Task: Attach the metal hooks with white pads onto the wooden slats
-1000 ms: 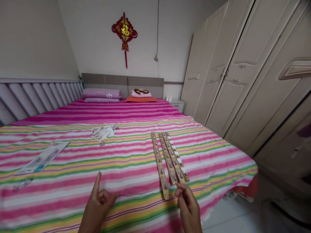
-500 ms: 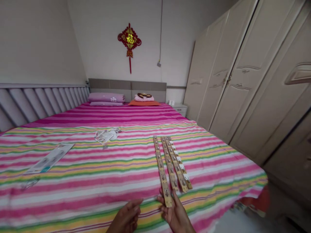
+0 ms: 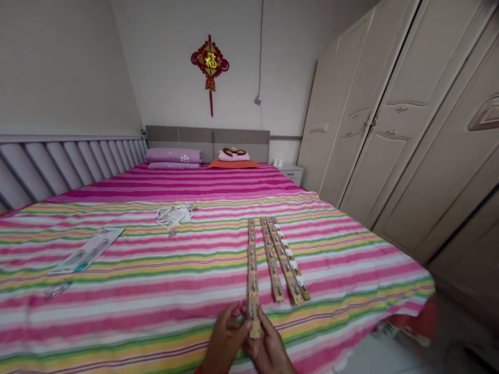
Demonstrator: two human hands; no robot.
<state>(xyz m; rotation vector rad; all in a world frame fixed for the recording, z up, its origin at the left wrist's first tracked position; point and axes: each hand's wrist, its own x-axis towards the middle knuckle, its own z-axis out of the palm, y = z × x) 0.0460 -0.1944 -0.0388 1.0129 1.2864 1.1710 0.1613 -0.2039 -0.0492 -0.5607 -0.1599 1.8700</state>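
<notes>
A long tan strip with a row of small metal fittings point(image 3: 252, 265) lies lengthwise away from me, its near end raised in my hands. My right hand point(image 3: 268, 343) is closed around that end from the right and below, thumb along the edge. From the left, my left hand point(image 3: 226, 335) has its fingers curled and its thumb against the strip's edge; its fingertips are partly hidden. Just right lie more such strips point(image 3: 273, 259), close together and slightly fanned. The rightmost strip point(image 3: 293, 265) carries a row of white rounded pieces.
Under everything is a striped bedsheet point(image 3: 156, 306). At left lie a flat clear-and-white package point(image 3: 89, 250) and a thin wire-like bundle point(image 3: 58, 287). A small pile of white and clear packaging point(image 3: 176, 215) sits farther back. Wardrobes point(image 3: 390, 140) stand along the right side.
My left hand has moved right to the strip's near end. The strip has swung slightly left at that end, away from the others, with my right hand still on it.
</notes>
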